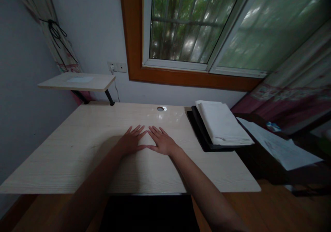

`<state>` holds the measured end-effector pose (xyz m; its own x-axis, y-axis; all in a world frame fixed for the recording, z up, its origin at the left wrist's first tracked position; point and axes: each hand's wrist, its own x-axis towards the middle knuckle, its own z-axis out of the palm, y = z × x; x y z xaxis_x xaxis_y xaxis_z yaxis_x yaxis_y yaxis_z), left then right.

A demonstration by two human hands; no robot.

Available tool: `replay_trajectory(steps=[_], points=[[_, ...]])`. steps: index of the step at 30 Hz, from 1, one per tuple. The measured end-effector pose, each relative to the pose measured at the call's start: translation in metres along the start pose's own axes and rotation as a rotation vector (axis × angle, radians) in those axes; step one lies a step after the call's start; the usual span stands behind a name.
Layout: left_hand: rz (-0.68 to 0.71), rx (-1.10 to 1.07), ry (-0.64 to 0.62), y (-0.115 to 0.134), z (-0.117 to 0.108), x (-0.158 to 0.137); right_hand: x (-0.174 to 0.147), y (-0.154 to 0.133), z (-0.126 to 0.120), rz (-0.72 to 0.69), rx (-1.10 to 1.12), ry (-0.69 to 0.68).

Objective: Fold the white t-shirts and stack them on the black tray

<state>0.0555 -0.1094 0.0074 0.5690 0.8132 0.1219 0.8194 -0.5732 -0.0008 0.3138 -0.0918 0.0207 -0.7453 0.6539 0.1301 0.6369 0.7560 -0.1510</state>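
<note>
My left hand (131,141) lies flat, palm down, on the pale wood-grain desk (67,156), fingers spread. Beside it my right hand (162,141) rests the same way, also with its fingers apart. The tips of the two thumbs and index fingers meet or nearly meet, framing a small patch of desktop. Neither hand holds anything. To the right of my right hand, a stack of white paper or folded white sheets (222,123) sits on black folders or flat black cases (198,132).
A small raised shelf (98,81) on black legs stands at the desk's back left, with a paper on it. A round cable hole (160,109) is near the back edge. Right of the desk, a large sheet (281,149) lies on a dark surface. A window (186,25) is behind.
</note>
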Motion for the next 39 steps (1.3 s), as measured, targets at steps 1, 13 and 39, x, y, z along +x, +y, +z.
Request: replay_trajectory(steps=[1,13,39], points=[[0.002,0.001,-0.001,0.0001,0.0001,0.0001,0.0001,0.0,0.0002,0.002,0.0,0.0],[0.001,-0.002,-0.002,0.0003,-0.0007,-0.0005,-0.0007,-0.0014,-0.0023,0.002,0.002,0.002],[0.0,-0.013,0.001,0.0006,-0.0019,-0.0009,-0.0009,-0.0032,-0.0035,0.011,0.01,0.006]])
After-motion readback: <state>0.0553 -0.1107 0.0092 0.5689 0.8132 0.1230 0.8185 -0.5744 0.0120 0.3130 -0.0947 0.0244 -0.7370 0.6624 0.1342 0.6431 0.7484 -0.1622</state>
